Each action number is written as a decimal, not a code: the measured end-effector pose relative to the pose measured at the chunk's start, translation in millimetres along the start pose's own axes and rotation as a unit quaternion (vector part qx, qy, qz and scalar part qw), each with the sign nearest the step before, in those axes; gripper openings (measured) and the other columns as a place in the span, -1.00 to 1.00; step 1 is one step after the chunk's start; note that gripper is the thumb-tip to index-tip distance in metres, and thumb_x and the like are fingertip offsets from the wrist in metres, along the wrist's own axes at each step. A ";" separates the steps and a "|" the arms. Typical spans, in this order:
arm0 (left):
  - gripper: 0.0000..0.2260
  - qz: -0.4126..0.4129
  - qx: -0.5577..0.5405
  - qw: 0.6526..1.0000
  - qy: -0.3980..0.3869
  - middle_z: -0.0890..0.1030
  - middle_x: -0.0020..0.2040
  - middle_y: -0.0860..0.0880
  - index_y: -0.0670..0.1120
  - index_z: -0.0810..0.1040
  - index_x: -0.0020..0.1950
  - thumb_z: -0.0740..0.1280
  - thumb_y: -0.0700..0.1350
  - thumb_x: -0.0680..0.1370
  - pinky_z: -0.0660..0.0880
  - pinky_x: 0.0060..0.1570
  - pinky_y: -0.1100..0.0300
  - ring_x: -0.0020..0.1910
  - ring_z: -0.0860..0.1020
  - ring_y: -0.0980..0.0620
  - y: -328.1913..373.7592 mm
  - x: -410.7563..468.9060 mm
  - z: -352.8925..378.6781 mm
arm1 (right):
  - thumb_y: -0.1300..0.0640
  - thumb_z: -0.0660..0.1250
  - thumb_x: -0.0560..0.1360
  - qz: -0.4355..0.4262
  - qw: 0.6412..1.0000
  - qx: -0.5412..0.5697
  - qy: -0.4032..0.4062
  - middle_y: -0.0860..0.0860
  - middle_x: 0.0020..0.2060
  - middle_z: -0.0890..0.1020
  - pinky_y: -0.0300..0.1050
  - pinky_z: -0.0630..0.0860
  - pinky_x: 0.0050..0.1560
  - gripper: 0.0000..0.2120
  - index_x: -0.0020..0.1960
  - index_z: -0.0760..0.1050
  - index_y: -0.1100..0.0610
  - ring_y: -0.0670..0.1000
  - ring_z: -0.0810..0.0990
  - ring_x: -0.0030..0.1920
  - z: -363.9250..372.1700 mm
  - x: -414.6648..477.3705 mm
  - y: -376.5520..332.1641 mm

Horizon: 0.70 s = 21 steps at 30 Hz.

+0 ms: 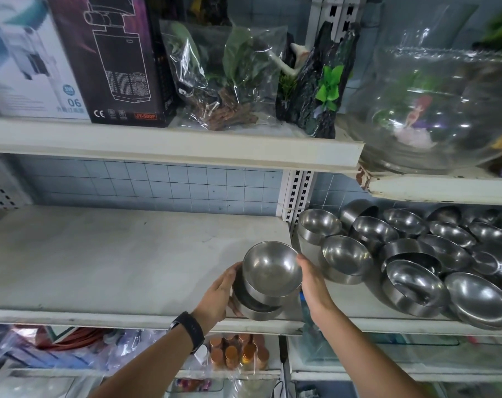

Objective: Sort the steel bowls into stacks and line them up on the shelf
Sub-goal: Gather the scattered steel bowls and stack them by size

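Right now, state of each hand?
Left hand: closed round the left side of the bowl stack.
Right hand: fingers flat against the stack's right side, steadying it; full grip cannot be told.

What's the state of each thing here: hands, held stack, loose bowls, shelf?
Left hand: gripping the stack's left side.
Right hand: pressed on the stack's right side.
Bowl stack: nested, upright, top bowl tilted, at the shelf's front edge.
Loose bowls: unsorted, some tilted or overlapping, on the right shelf section.
Left shelf section: bare apart from the stack.
Glass fishbowl: upright on the upper shelf.
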<state>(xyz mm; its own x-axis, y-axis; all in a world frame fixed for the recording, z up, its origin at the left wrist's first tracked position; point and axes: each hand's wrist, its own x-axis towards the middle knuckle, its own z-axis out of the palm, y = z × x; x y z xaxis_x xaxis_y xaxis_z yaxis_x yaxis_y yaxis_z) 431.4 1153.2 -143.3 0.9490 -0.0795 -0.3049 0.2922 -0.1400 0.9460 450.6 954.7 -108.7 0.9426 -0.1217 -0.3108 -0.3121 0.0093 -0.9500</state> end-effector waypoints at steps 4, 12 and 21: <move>-0.57 -0.028 -0.001 1.000 -0.002 0.59 0.18 -0.10 0.14 0.41 0.38 -0.13 0.20 0.70 0.54 -0.35 0.33 -0.28 0.57 0.08 -2.4 0.8 -1.5 | -0.03 0.11 0.70 0.003 1.000 -0.009 -0.011 -0.10 0.30 0.44 -0.21 0.21 0.30 -0.59 0.49 0.39 0.07 -0.06 0.37 0.37 8.3 -1.4 7.7; -0.37 -0.048 0.021 0.999 0.009 0.61 0.11 -0.35 0.19 0.53 0.23 -0.11 0.49 0.47 0.29 -0.42 0.22 -0.28 0.60 -0.02 -15.3 10.4 -4.9 | -0.01 0.07 0.71 0.003 0.999 -0.042 -0.010 -0.11 0.19 0.46 -0.18 0.25 0.26 -0.68 0.36 0.49 -0.02 -0.10 0.37 0.22 16.1 1.5 16.8; -0.49 -0.025 0.035 0.999 0.011 0.59 0.15 -0.09 0.06 0.48 0.34 -0.13 0.23 0.67 0.38 -0.52 0.39 -0.30 0.60 0.00 -9.1 6.5 -4.9 | -0.06 0.07 0.71 0.023 0.998 -0.055 -0.001 -0.12 0.34 0.42 -0.11 0.24 0.42 -0.59 0.49 0.38 0.04 -0.08 0.36 0.33 18.3 1.6 18.6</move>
<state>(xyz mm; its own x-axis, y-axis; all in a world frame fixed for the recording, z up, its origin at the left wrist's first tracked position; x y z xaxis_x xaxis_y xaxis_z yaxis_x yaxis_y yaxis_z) 435.5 1158.8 -153.4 0.9360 -0.0493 -0.3485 0.3311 -0.2128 0.9193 448.5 972.8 -127.5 0.9276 -0.1208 -0.3536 -0.3653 -0.0936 -0.9262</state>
